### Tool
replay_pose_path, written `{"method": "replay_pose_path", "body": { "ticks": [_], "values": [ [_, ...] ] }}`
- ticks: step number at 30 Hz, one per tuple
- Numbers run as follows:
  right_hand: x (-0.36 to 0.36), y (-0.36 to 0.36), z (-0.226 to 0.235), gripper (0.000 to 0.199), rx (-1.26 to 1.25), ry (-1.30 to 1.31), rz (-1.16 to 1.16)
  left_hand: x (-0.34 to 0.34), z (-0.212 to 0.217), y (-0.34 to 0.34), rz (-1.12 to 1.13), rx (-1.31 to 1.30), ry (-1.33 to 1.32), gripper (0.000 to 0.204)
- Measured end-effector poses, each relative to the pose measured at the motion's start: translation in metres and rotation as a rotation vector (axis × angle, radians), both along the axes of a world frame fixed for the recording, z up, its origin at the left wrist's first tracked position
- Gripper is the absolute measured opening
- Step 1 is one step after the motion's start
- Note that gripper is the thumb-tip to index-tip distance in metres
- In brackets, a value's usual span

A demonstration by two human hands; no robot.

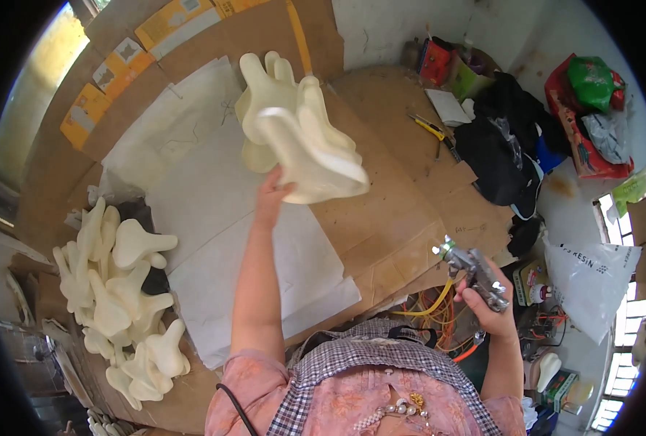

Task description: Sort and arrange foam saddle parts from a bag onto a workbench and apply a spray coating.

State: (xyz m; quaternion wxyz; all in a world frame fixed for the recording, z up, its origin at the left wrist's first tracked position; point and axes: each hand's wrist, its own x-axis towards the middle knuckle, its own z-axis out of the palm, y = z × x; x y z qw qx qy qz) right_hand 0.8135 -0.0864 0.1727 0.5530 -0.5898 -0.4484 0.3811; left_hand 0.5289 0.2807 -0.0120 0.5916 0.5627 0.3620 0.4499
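Note:
My left hand (270, 200) reaches forward over the table and is closed on the lower edge of a glossy cream moulded piece (312, 163) with rounded lobes. Right behind it stand more cream lobed pieces (265, 98); where one ends and another begins is hard to make out. At the right, near the table's front edge, my right hand (493, 301) is wrapped round the grip of a metal spray gun (472, 272). Its nozzle points up and left, toward the cream pieces. A yellow hose (439, 301) hangs close below the gun.
Several similar cream pieces (116, 283) lie heaped at the left. White paper sheets (214, 196) cover part of the cardboard (388, 211). A yellow utility knife (428, 127), a dark cloth bundle (497, 152) and a red bag (581, 138) are at the right. Orange cables (439, 320) tangle below the edge.

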Motion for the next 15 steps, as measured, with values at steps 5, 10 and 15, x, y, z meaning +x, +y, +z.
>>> {"method": "replay_pose_path", "body": {
  "ticks": [5,10,15],
  "values": [
    [-0.003,-0.006,0.006,0.054,-0.063,0.028,-0.015,0.069,-0.032,0.006,0.251,0.522,0.817,0.041],
    [0.018,0.024,0.012,0.057,-0.036,0.028,0.02,0.034,0.002,-0.016,0.291,0.26,0.543,0.027],
    [0.042,0.047,0.007,0.055,-0.055,-0.009,0.128,-0.138,0.084,-0.002,0.563,-0.08,-0.556,0.031]
  ]
}}
